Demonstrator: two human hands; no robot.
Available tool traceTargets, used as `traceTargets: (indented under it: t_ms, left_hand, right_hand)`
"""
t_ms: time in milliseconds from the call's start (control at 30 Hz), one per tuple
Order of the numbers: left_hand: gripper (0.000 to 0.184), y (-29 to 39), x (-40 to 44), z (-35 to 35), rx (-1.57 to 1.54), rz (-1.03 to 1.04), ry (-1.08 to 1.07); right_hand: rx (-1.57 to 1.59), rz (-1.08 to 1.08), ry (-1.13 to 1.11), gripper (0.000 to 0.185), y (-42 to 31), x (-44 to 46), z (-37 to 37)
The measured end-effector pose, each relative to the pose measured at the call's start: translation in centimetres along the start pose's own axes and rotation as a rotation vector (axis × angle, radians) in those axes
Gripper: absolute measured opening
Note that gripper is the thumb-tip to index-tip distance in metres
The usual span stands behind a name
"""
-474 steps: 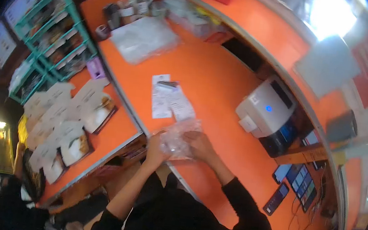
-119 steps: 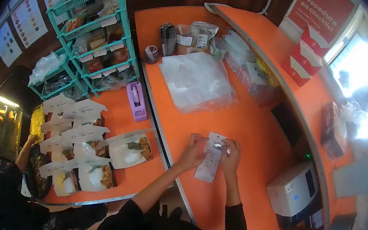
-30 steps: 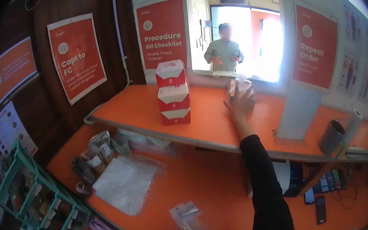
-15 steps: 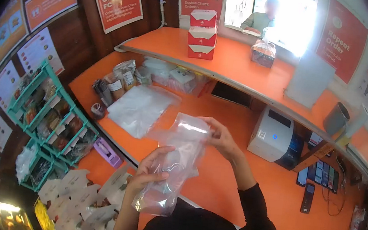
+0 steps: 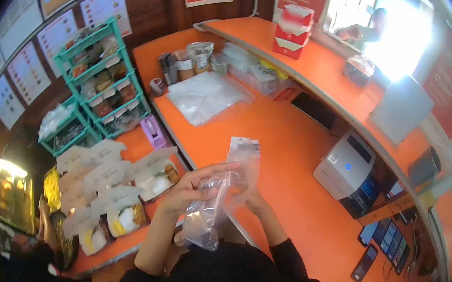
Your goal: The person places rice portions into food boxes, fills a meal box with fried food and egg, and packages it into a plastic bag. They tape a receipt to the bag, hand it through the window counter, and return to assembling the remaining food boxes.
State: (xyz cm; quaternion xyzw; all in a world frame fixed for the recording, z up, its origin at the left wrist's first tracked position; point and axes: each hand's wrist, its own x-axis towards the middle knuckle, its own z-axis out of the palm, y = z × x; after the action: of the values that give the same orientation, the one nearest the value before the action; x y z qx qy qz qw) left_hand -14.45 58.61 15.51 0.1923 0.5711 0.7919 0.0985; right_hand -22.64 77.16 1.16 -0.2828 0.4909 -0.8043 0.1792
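Note:
A clear plastic bag [image 5: 203, 222] hangs in front of my body, crinkled and shiny, and its pale upper end [image 5: 244, 150] stands over the orange counter. My left hand [image 5: 192, 190] is closed on its left side, with the thumb across the front. On the other side, my right hand [image 5: 252, 200] grips the bag lower down. Its fingers are partly hidden by the film. A flat stack of clear plastic bags [image 5: 206, 97] lies further back on the counter [image 5: 284, 170].
Open food boxes [image 5: 128, 219] crowd the left, beside a teal rack [image 5: 113, 81] and purple tape dispenser [image 5: 153, 131]. A co-worker's hand [image 5: 46, 223] is at lower left. Right are a label printer [image 5: 346, 166] and phones [image 5: 364, 262]. Red boxes [image 5: 292, 31] stand on the shelf.
My view has swung left and down, bringing the food boxes and a co-worker's hand into sight. My right hand has dropped from the bag's top to its lower right side.

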Motion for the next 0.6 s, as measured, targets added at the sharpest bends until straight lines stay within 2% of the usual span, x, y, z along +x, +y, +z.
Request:
traceTargets:
  t_ms: [33,67,100,167,200,233,267,300,333,367,400,433,467,533,567,600]
  left_hand:
    - [0.069,0.0,-0.7,0.5,-0.001,0.000,0.027]
    - [0.070,0.1,-1.6,0.8,-0.070,0.020,0.016]
    - [0.072,0.1,-2.5,1.1,-0.135,0.043,-0.001]
    - [0.078,-0.6,-4.6,1.5,-0.122,0.127,0.050]
    - [0.079,-1.1,-5.6,2.2,-0.316,0.242,0.108]
    - [0.080,-1.4,-6.5,2.5,-0.510,0.360,0.166]
    - [0.079,-1.3,-7.6,2.0,-0.495,0.392,0.166]
    - [0.078,-1.3,-8.8,1.5,-0.481,0.424,0.167]
    - [0.073,-1.2,-9.7,0.6,-0.266,0.319,0.207]
    - [0.068,-0.9,-10.3,0.4,-0.051,0.208,0.246]
    - [0.054,-0.5,-10.6,0.8,0.231,0.108,0.372]
    - [0.054,-0.7,-11.2,0.5,0.234,0.109,0.400]
    - [0.049,-1.6,-12.1,-0.7,0.396,-0.069,0.325]
    - [0.036,-5.4,-14.9,-5.4,0.755,-0.410,0.190]
    - [0.036,-5.8,-15.5,-4.3,0.753,-0.422,0.209]
    - [0.033,-6.7,-15.2,-2.3,1.214,-0.426,0.264]
  right_hand:
    - [-0.174,-0.020,0.085,0.071,0.8,-0.5,0.9]
    - [-0.163,-0.003,0.068,0.071,1.2,-1.3,1.0]
    - [-0.130,0.113,0.107,0.064,1.5,-1.9,1.0]
    - [-0.103,0.230,0.131,0.057,1.3,-2.9,-0.3]
    - [0.187,0.392,0.238,0.047,0.8,-3.9,-2.5]
    - [0.531,0.429,0.081,0.040,0.5,-4.7,-4.6]
    - [0.845,0.523,-0.068,0.035,0.1,-5.5,-6.6]
    - [0.831,0.522,-0.147,0.030,-1.3,-6.6,-6.5]
    - [0.815,0.518,-0.226,0.025,-2.8,-7.8,-6.3]
    - [0.424,0.542,0.025,0.020,-5.7,-9.7,-4.5]
    - [0.388,0.390,-0.160,0.018,-4.7,-11.2,-5.1]
    - [0.375,0.324,-0.262,0.018,-4.5,-12.6,-5.9]
    - [0.366,0.255,-0.360,0.018,-4.2,-14.1,-6.7]
    - [0.083,0.641,-0.347,0.011,-5.0,-16.3,-7.7]
    - [0.094,0.652,-0.363,0.011,-4.6,-16.7,-7.1]
    - [0.026,0.594,-0.136,0.010,-4.2,-16.8,-6.2]
